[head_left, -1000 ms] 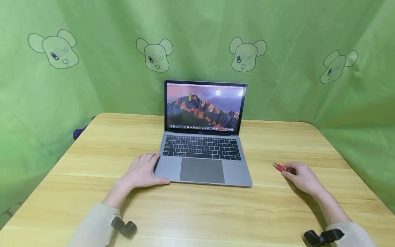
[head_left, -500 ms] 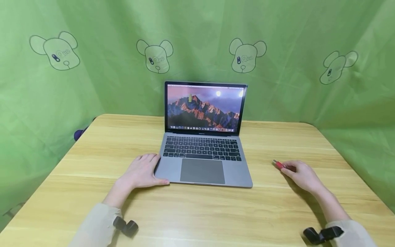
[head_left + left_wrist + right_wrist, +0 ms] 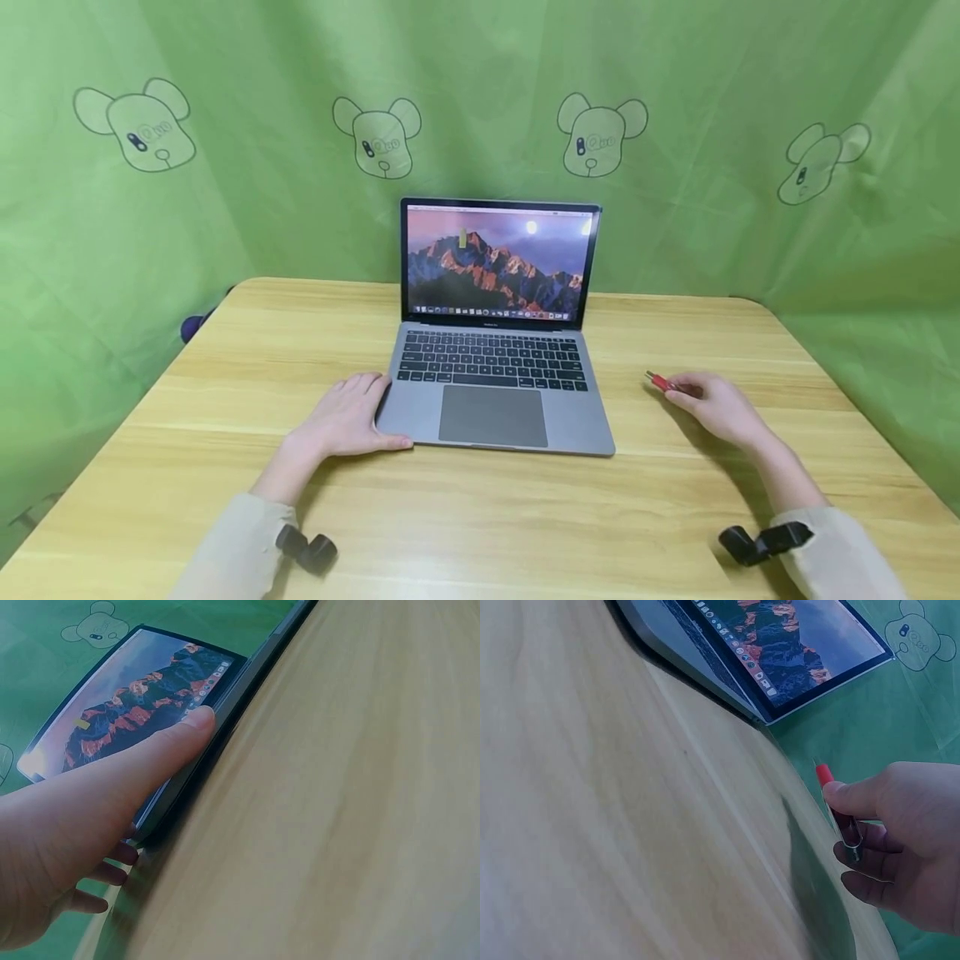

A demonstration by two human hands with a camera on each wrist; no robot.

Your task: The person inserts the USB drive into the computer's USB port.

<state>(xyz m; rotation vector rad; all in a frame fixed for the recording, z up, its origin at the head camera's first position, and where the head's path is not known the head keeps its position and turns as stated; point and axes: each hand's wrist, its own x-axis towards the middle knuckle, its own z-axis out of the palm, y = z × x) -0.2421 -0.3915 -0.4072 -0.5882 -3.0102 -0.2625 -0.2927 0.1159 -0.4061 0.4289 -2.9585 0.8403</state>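
A grey laptop [image 3: 491, 415] stands unfolded on the wooden table, its screen lit with a mountain picture. My left hand [image 3: 347, 417] rests at its front left corner, thumb along the front edge and fingers spread by the left side. In the left wrist view the thumb [image 3: 169, 746] touches the laptop's front edge. To the right of the laptop, my right hand [image 3: 716, 408] pinches a red USB flash drive [image 3: 660, 382] between thumb and fingers, metal plug pointing up and left towards the laptop. The right wrist view shows the flash drive [image 3: 824, 774] above the table, with a shiny metal loop near the fingers.
The wooden table [image 3: 480, 525] reaches back to a green curtain [image 3: 487, 67] with printed bear heads. A purple object [image 3: 192, 327] shows beyond the table's left edge. Black devices sit on both sleeves at the wrists.
My right hand has moved left and slightly away from me, bringing the flash drive closer to the laptop. My left hand and the laptop have stayed in place.
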